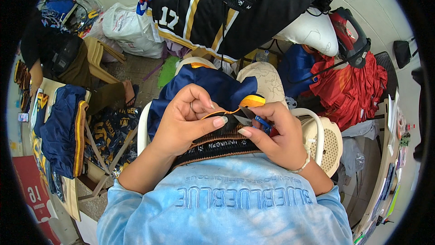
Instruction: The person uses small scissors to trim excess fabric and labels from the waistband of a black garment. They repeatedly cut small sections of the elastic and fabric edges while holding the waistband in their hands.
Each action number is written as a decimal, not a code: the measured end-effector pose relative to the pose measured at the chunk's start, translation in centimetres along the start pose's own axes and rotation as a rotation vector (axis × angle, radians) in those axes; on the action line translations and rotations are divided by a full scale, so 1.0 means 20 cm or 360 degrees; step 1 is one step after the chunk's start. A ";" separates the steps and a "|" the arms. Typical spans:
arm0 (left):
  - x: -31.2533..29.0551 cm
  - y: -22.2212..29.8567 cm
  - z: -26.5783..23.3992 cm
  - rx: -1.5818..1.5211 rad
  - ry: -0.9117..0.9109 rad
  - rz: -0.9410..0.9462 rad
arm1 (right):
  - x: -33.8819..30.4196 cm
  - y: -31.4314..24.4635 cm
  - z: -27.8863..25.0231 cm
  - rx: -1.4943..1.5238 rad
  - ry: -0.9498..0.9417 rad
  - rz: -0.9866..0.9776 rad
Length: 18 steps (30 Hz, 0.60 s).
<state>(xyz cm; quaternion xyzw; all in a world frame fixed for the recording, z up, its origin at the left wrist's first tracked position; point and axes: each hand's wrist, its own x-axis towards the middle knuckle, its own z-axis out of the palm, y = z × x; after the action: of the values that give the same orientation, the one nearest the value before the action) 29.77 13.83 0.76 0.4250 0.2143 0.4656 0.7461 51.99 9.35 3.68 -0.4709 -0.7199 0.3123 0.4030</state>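
Across my lap lies a navy garment [176,91] with a yellow band [252,101] and a black elastic waistband [217,147] near my waist. My left hand [181,120] wears a ring and pinches the garment's orange-trimmed edge between thumb and fingers. Closed around a small pair of thread snips [262,122] with a blue handle, my right hand [281,132] wears a bead bracelet. The snips' blades point left, beside the trim and close to my left fingertips. Whether they touch the fabric or a thread I cannot tell.
Black garments [204,14] hang over a support ahead. An iron [351,36] stands at the right above a heap of red garments [353,95]. Folded navy garments [61,129] rest on a stand at the left. Beyond it is another person [63,55]. White plastic bags [129,27] fill the far left.
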 end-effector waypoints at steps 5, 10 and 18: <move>0.00 -0.01 0.00 0.0023 -0.0053 0.0054 | 0.01 -0.01 0.00 -0.0084 -0.0022 -0.0024; 0.00 -0.01 0.00 0.0011 -0.0061 0.0053 | 0.01 -0.01 0.00 -0.0129 -0.0051 -0.0085; 0.00 -0.01 -0.01 -0.0017 -0.0060 0.0021 | 0.01 0.00 0.01 -0.0125 -0.0043 -0.0146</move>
<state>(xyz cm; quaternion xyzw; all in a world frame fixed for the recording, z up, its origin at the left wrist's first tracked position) 29.80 13.87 0.56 0.4310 0.1949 0.4636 0.7492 51.82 9.55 3.66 -0.4487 -0.7577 0.2715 0.3884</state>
